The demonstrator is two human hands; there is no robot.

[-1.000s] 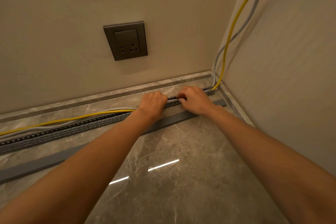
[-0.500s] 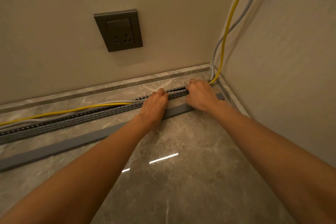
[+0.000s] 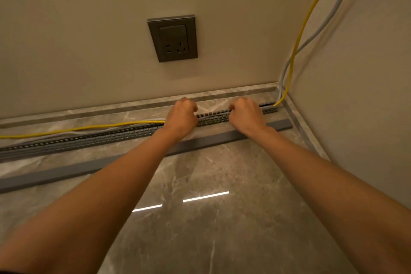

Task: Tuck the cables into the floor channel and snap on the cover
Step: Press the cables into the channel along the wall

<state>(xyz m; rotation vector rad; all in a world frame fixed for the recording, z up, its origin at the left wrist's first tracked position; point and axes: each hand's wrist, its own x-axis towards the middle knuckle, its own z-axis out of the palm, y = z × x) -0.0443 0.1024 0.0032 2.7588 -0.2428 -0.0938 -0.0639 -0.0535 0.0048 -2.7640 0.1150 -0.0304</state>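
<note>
Polished grey-brown marble floor tile (image 3: 211, 218) fills the near view, with 2 bright streaks of reflected light on it, and 2 bare forearms reach across it toward the slotted floor channel (image 3: 89, 139). On the near side of the channel, apart from it and roughly parallel, the flat grey cover strip (image 3: 89, 165) lies on the tile, not yet on; both forearms cross above it. The channel itself runs along the floor toward the room corner, its toothed side walls open at the top. The left hand (image 3: 180, 117) rests on the channel with fingers curled under, knuckles up; what it grips cannot be told. The right hand (image 3: 246, 115) sits further along the channel toward the corner, also curled closed, its fingertips pressed at the channel's top edge. Between the 2 hands no cable shows outside the channel. Left of the left hand, the yellow cable (image 3: 89, 127) and the grey cable (image 3: 64, 134) lie loose on the tile on the far side of the channel. At the channel's corner end both cables rise up the wall corner. Beyond the channel runs the marble skirting (image 3: 111, 109), and above it a dark wall socket (image 3: 173, 38).
</note>
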